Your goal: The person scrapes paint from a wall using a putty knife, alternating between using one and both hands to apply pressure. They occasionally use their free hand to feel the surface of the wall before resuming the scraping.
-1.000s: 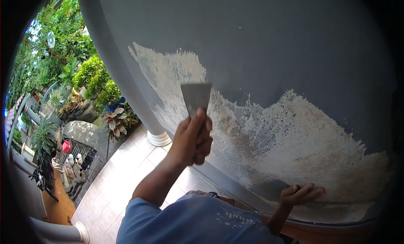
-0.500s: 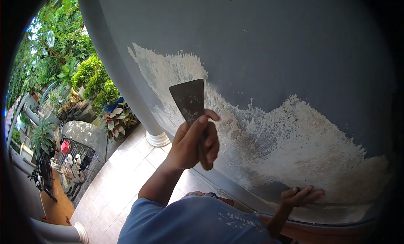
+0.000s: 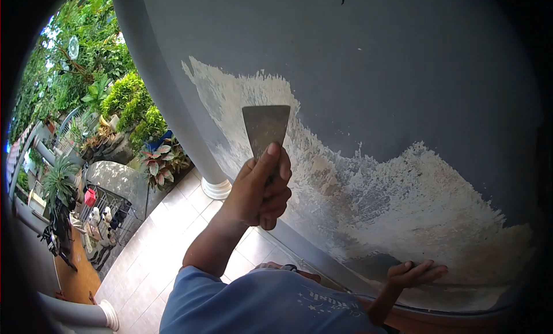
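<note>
A flat paint scraper (image 3: 266,125) with a broad, worn metal blade is held upright in my left hand (image 3: 262,187). My thumb lies along its lower blade, and the fingers wrap round the handle, whose end shows below them. Behind the blade, the grey wall (image 3: 368,74) has a large ragged patch of bare, whitish plaster (image 3: 426,190). Lower right, my right hand (image 3: 415,274) is open near the bottom of that patch, its fingers stretched out to the right and palm turned up.
A grey column (image 3: 216,187) with a ringed white base stands left of the wall. Pale floor tiles (image 3: 155,247) run below it. Further left are garden plants (image 3: 132,106) and a metal rack (image 3: 118,210) holding shoes. My blue shirt (image 3: 259,302) fills the bottom.
The scraper has turned from leaning left to nearly upright, and my left hand has shifted slightly left, its index finger now curled in. My right hand stays near the same part of the wall.
</note>
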A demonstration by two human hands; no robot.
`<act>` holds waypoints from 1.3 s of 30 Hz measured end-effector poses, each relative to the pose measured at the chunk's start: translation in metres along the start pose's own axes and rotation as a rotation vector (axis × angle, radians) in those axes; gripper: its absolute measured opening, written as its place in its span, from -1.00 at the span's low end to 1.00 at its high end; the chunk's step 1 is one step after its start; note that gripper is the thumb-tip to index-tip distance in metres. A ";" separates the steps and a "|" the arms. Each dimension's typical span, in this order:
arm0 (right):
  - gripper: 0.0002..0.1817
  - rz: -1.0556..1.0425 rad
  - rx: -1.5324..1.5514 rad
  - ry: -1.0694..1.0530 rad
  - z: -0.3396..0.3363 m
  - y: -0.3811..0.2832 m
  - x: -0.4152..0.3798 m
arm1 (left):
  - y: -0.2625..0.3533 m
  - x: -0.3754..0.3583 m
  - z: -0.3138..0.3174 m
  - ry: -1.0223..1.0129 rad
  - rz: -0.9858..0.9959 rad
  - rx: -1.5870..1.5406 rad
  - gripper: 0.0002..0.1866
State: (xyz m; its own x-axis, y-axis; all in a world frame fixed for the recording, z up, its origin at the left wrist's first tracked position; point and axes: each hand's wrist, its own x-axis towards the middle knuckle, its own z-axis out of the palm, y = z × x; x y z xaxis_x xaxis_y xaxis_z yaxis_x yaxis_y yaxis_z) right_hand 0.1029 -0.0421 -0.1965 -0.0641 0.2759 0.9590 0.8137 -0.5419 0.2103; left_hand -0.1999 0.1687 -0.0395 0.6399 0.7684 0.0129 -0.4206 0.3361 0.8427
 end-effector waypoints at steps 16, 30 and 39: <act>-0.44 -0.005 -0.014 0.000 0.000 0.001 -0.001 | -0.011 -0.007 -0.009 -0.057 -0.087 0.001 -0.54; -0.44 -0.021 0.009 0.014 0.001 0.003 -0.002 | -0.022 0.003 -0.026 -0.237 -0.037 -0.289 -0.68; -0.45 -0.025 -0.005 0.016 -0.001 0.003 0.000 | -0.033 -0.011 -0.009 0.043 0.170 0.089 -0.70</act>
State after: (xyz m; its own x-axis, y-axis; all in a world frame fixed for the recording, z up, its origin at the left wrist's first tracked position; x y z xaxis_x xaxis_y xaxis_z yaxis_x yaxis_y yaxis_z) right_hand 0.1046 -0.0440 -0.1958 -0.0940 0.2765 0.9564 0.8089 -0.5389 0.2353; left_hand -0.1989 0.1543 -0.0721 0.5354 0.8334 0.1372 -0.4603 0.1517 0.8747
